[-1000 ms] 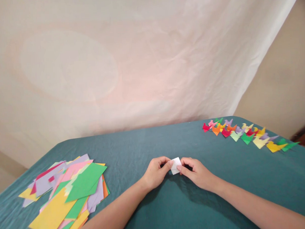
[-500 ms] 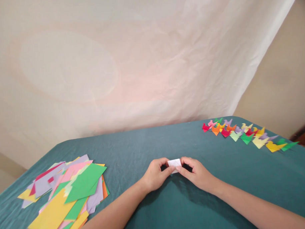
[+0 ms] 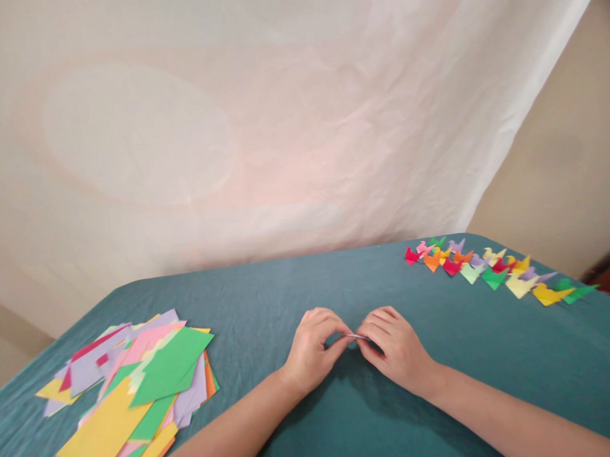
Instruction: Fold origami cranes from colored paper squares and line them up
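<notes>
Between my two hands is a small piece of folded paper (image 3: pixel 356 336), seen nearly edge-on as a thin pale strip. My left hand (image 3: pixel 316 345) pinches its left end between thumb and fingertips. On the other end, my right hand (image 3: pixel 392 345) grips it the same way, with the fingers curled over. The fingertips almost meet and cover most of the paper, so its folds are hidden. Both hands are held just above the green tablecloth (image 3: pixel 267 290), near the middle of the table.
A loose pile of coloured paper sheets (image 3: pixel 164 367) spreads over the left side of the table. At the far right stand rows of small folded paper birds (image 3: pixel 494 275) in several colours. A pale cloth (image 3: pixel 281 122) hangs behind the table.
The paper showed its white face before; now it is tilted flat and seen edge-on. Both hands have turned with it, fingers now arched over the top.
</notes>
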Action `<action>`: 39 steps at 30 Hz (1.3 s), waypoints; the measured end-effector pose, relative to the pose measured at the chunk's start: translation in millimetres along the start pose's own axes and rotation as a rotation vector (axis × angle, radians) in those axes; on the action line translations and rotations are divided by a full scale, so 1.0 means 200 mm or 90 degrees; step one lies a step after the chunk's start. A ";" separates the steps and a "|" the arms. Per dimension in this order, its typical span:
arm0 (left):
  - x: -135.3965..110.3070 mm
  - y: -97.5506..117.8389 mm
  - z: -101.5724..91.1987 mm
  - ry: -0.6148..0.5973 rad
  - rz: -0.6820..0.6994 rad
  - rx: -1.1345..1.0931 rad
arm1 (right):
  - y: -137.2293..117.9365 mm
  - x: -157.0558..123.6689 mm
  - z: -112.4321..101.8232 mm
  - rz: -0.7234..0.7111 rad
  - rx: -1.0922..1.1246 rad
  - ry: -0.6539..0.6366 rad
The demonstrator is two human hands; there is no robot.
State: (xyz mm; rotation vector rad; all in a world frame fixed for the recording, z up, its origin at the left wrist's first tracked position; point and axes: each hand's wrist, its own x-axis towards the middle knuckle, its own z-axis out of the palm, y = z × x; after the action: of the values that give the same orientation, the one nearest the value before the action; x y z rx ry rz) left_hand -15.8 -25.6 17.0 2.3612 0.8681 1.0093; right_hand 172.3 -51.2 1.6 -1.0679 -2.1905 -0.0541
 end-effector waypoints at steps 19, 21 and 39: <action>-0.01 -0.03 -0.05 -0.113 0.125 0.239 | 0.02 -0.01 0.01 -0.131 -0.216 -0.041; -0.01 -0.05 -0.04 -0.134 0.119 0.256 | 0.02 0.00 0.02 -0.129 -0.205 -0.044; -0.01 -0.06 -0.07 -0.231 0.073 0.184 | 0.07 -0.02 0.02 0.080 0.144 -0.147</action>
State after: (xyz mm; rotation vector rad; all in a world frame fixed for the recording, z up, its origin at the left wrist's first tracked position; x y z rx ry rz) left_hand -31.8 -16.0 18.0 2.7460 0.7863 0.4888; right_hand 182.5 -42.6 -6.7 -1.1242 -2.2594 0.3818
